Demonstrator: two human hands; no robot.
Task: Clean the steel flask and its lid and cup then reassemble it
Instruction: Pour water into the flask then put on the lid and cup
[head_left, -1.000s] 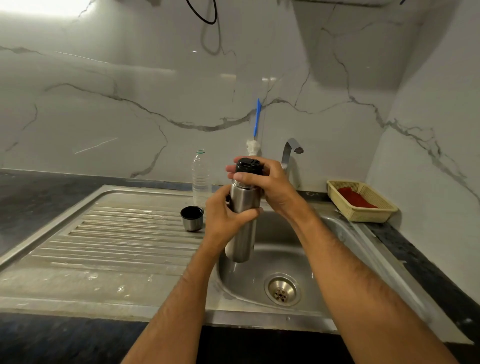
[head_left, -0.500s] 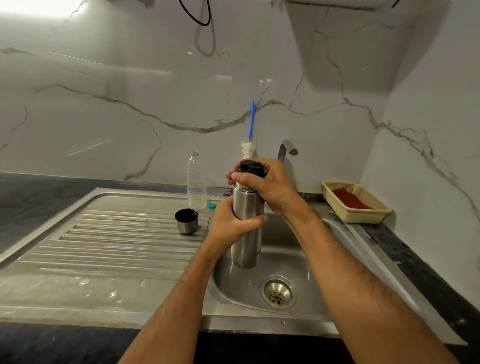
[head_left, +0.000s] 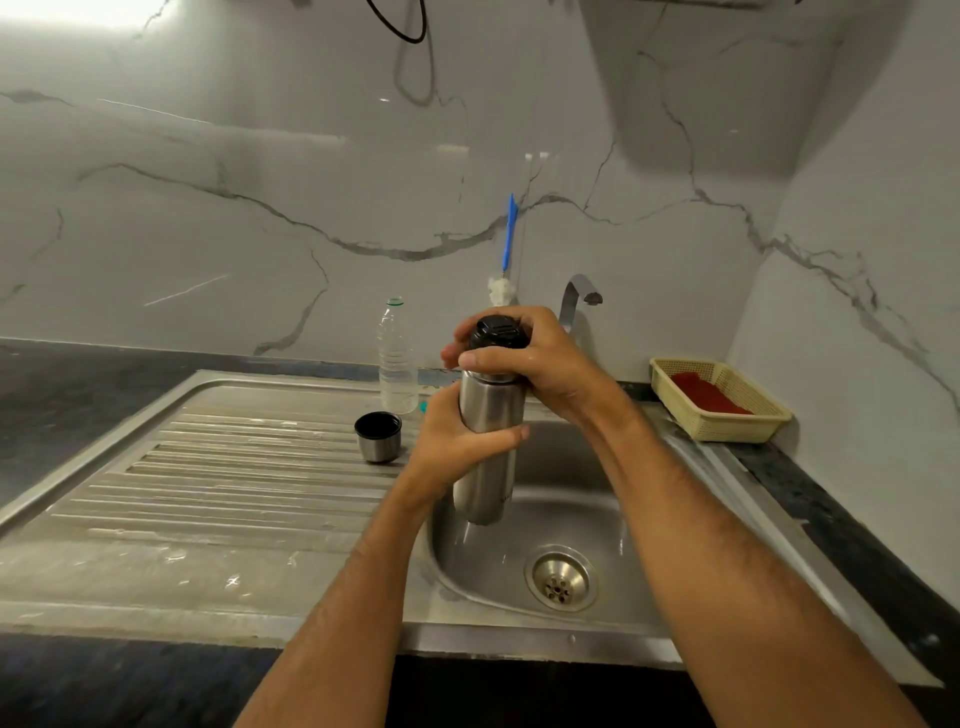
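Hands (head_left: 540, 358) around flask (head_left: 488, 436) and lid (head_left: 497, 332)

Silver steel flask (head_left: 488, 415) with a black lid (head_left: 497, 332); off to the grip's left, a silver cup (head_left: 378, 435), black inside; blue-handled brush (head_left: 510, 231) behind; cream woven basket (head_left: 719, 397) to the right holding something red; white wall (head_left: 260, 182) with grey veins.

From my remote seat, no text reads clearly: a faint mark low on the flask (head_left: 488, 447) is too blurred to make out.
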